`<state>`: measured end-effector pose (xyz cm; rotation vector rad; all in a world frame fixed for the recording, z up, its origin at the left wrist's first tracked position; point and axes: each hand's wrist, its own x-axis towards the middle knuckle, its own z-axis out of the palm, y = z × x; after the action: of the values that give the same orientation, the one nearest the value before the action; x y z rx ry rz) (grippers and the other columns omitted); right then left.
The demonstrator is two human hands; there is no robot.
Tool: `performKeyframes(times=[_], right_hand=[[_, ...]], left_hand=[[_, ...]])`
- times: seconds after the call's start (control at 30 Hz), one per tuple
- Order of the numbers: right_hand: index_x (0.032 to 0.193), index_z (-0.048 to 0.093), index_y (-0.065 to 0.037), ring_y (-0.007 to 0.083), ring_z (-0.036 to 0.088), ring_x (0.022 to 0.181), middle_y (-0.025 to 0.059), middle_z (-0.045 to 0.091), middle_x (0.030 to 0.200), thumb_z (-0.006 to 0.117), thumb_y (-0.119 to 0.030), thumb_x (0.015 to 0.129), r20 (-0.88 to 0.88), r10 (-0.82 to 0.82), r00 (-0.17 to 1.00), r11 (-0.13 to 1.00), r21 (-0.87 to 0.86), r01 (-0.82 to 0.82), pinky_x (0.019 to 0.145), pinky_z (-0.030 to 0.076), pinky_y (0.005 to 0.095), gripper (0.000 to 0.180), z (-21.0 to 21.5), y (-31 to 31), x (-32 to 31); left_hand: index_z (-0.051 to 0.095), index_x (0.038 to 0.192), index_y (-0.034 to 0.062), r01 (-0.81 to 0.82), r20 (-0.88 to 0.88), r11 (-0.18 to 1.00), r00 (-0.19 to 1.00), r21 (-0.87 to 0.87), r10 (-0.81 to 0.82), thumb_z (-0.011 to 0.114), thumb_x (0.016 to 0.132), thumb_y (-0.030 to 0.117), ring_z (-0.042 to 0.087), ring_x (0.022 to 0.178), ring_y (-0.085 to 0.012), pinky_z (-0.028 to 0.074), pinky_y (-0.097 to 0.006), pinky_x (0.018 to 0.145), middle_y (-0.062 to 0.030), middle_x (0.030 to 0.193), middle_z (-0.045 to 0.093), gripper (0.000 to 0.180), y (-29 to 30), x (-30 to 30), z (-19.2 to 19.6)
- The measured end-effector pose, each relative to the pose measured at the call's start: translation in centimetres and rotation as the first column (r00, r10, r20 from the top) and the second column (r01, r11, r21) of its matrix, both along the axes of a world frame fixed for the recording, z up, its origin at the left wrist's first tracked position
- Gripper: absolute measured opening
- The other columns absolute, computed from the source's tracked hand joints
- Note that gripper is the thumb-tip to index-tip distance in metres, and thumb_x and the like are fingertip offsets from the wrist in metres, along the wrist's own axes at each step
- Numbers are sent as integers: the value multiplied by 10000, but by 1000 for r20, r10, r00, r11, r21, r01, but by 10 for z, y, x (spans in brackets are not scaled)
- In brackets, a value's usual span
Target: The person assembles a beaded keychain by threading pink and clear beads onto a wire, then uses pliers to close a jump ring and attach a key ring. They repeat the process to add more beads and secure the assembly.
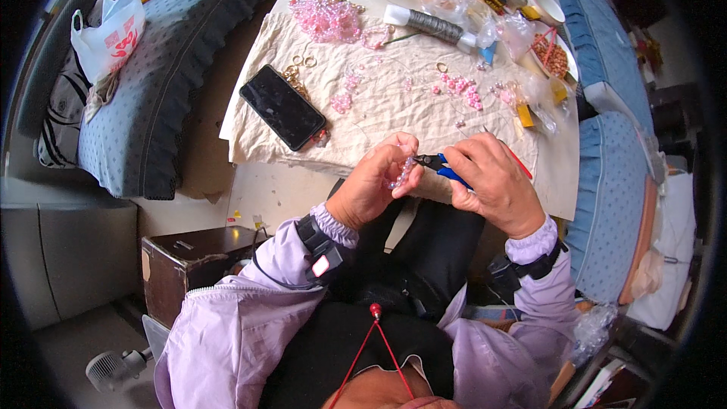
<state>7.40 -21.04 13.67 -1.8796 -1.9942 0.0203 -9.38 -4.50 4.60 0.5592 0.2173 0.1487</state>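
Note:
Over the table's near edge, my left hand point(365, 185) pinches a short strand of pale pink and lilac beads point(401, 175) between thumb and fingers. My right hand point(500, 184) is wrapped round small cutting pliers point(453, 175) with blue handles. Their dark jaws meet the bead strand at my left fingertips; whether they grip a wire there is too small to tell. A thin red piece point(522, 164) shows just beyond my right knuckles, partly hidden. Loose pink beads point(463, 91) lie on the cream cloth point(386, 117) past my hands.
A black phone point(282, 107) lies on the cloth at left, beside gold rings and chain point(295, 76). Farther back are a pink bead heap point(326, 17) and a spool of grey wire point(430, 26). Plastic bags point(530, 34) and a bowl point(544, 4) crowd the right.

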Motion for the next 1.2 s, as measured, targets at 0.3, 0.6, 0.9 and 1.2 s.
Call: performKeyframes(times=[0.3,0.6,0.9,1.2], right_hand=[[1216,644,-7,376,620,1039,163,649,1072,737,-102,869,-230,-149,962,989,-43,143,919,541,459,371,-11,-5,-10],[1196,648,-13,378,621,1030,160,646,1060,733,-119,885,-7,-244,970,970,15,244,890,549,476,340,-9,-9,-21],[1183,646,-15,408,630,997,185,673,1057,715,-130,896,-332,-316,889,948,-145,284,909,530,497,316,-6,-12,-21],[1192,644,4,371,597,1059,170,640,1105,728,-112,876,-62,-275,959,961,-31,274,940,523,463,347,2,-11,-26]], left_hand=[[591,1175,87,-114,-75,959,988,261,137,642,1070,185,686,799,-145,512,-279,704,-62,949,716,153,3,3,-8],[595,1145,60,-129,-23,940,989,315,144,697,1063,92,763,956,-200,602,-323,842,-120,1042,754,134,3,5,-8],[588,1030,26,-136,-22,939,988,314,151,740,1009,8,768,1041,-225,627,-373,951,-220,1195,768,154,6,4,-11],[592,1033,4,-197,38,883,979,426,200,746,983,-58,754,1074,-216,622,-368,988,-233,1224,760,174,2,6,-20]])
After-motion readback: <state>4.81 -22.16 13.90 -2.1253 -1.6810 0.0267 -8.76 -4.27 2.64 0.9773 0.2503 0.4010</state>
